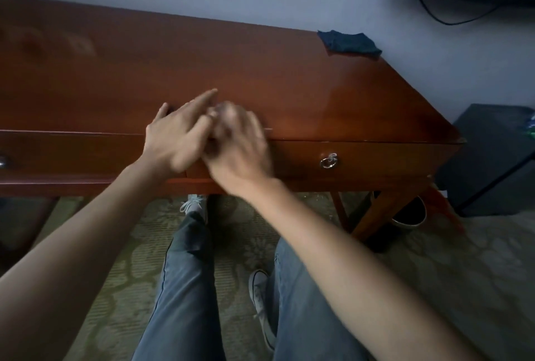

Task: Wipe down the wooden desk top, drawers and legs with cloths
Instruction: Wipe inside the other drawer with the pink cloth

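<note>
From the head view, we are looking down at the wooden tabletop (260, 76) against the wall. Our left hand (176, 134) is hovering over its front edge with fingers stretched out, holding nothing. Our right hand (240, 143) is overlapping it, blurred, so we cannot tell how its fingers are lying. A dark blue cloth (348, 42) is lying crumpled at the tabletop's far right corner, well apart from both hands. A drawer (347, 159) with a ring pull (328, 161) is sitting just below the edge.

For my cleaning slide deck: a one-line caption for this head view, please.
Both hands, left and right, meet blurred at the desk's front edge; a dark cloth lies untouched at the far right corner.
</note>
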The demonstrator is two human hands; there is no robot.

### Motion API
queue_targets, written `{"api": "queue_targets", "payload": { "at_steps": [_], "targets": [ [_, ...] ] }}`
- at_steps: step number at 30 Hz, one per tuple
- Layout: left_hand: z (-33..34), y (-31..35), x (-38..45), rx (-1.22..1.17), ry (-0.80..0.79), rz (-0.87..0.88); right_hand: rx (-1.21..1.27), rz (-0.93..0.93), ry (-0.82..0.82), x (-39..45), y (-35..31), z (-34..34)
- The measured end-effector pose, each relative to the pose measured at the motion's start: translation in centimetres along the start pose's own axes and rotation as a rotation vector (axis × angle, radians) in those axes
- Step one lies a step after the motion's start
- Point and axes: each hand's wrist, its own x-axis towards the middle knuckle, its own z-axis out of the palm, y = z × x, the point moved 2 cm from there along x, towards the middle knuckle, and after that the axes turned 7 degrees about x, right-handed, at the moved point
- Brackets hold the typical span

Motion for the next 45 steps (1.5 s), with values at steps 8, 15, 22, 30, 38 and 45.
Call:
{"api": "queue_targets", "payload": {
  "at_steps": [8, 15, 22, 30, 38, 45],
  "targets": [
    [2.8, -0.4, -1.0, 0.206, 0.166, 0.069, -0.003, -0.139, -0.091, -0.4, 3.2, -1.6],
    [10.5, 8.3, -4.5, 0.224, 0.396, 0.464, -0.033, 0.435, -0.279, -2.9, 23.5, -9.6],
    [16.7, 16.6, -2.6, 0.110, 0.213, 0.195, -0.033, 0.469, -0.236, -3.4, 24.9, -9.5],
    [17.0, 18.3, -1.8, -0.093, 0.056, -0.048, -0.026, 0.471, -0.221, -3.3, 25.3, -9.3],
    [10.9, 16.0, -9.6, 0.116, 0.112, 0.408, 0.176, 0.439, -0.242, -4.1, 25.2, -10.9],
    [6.7, 10.2, -10.2, 0.481, 0.071, 0.307, 0.084, 0.201, -0.156, -6.6, 22.2, -13.1]
  ]
}}
